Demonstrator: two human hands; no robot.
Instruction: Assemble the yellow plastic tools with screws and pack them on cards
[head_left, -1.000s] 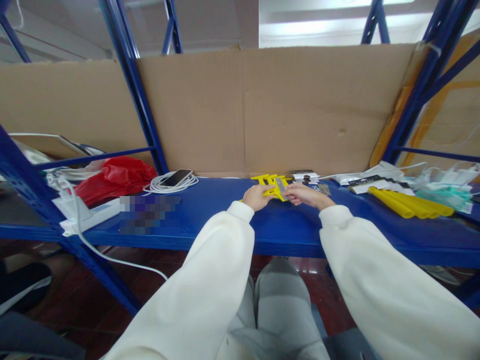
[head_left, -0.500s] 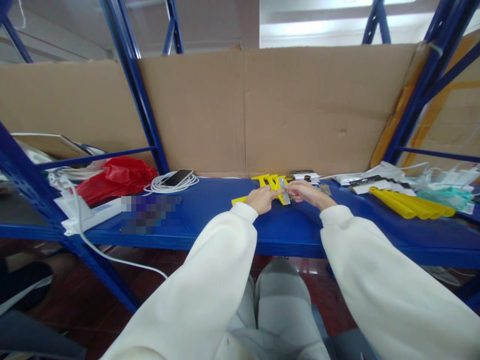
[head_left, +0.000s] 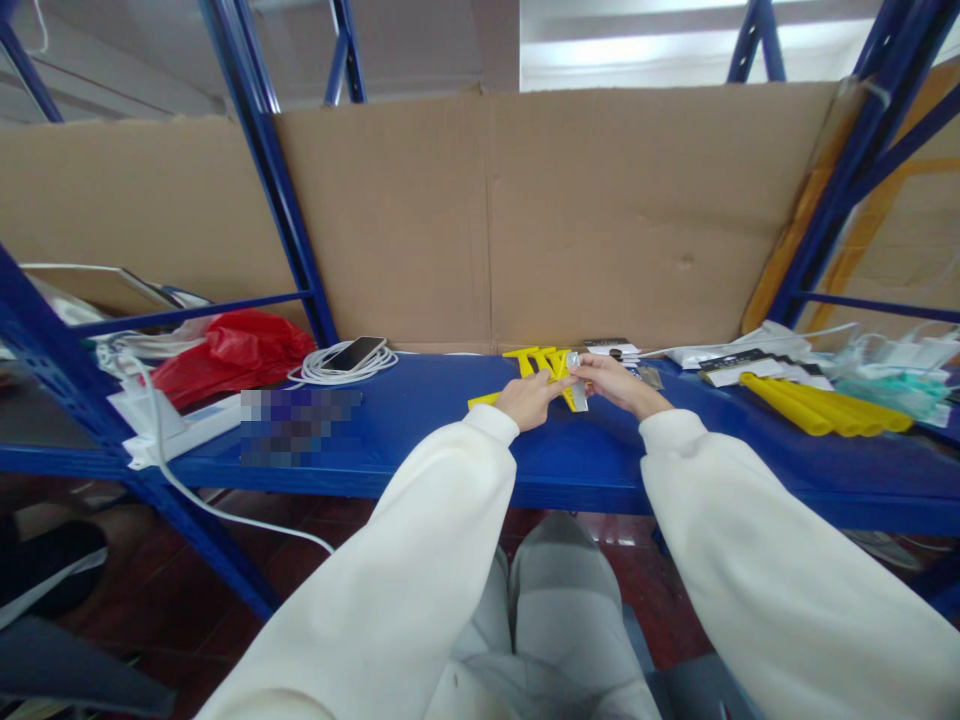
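Note:
My left hand [head_left: 526,401] is closed around the handle of a yellow scraper [head_left: 484,399], whose end sticks out to the left of the fist. At its head is a flat silver metal blade [head_left: 580,396], standing nearly upright. The fingers of my right hand [head_left: 606,380] pinch the blade from the right, and both hands' fingertips meet there. Just behind them, several yellow T-shaped scraper pieces [head_left: 527,358] lie on the blue shelf. Exactly how the blade sits on the yellow head is hidden by my fingers.
Black-and-white packets [head_left: 611,348] lie behind my right hand. Rightward are yellow tubes [head_left: 821,405] and a green-and-white plastic bundle [head_left: 892,390]. On the left sit a phone [head_left: 358,354] on a coiled white cable [head_left: 315,374], a red bag [head_left: 236,355] and a white power strip [head_left: 202,425]. Cardboard [head_left: 585,220] stands behind.
The metal blade has shifted slightly to the right and turned more edge-on. My left hand has moved a little right, and my right fingers have come closer around the blade.

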